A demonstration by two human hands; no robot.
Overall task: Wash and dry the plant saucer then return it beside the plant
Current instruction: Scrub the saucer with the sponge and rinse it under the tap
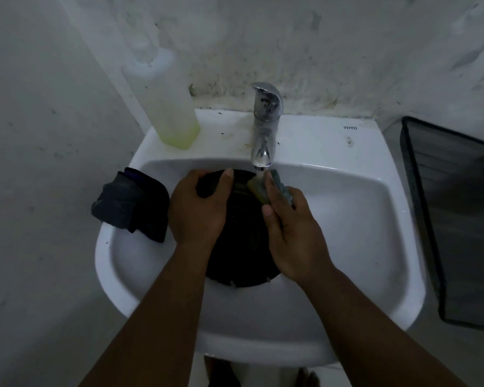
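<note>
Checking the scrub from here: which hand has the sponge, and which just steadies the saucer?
The right hand pinches the yellow-green sponge under the tap. The left hand holds no sponge; it grips the black saucer's far rim.

The round plastic saucer (243, 241) was black, the ceramic basin (347, 219) white, the sponge (259, 191) yellow-green, the folded cloth (129, 205) dark grey at left.

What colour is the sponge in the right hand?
The sponge is yellow with a green scouring side, gripped by the right hand under the tap; seen in the head view.
</note>
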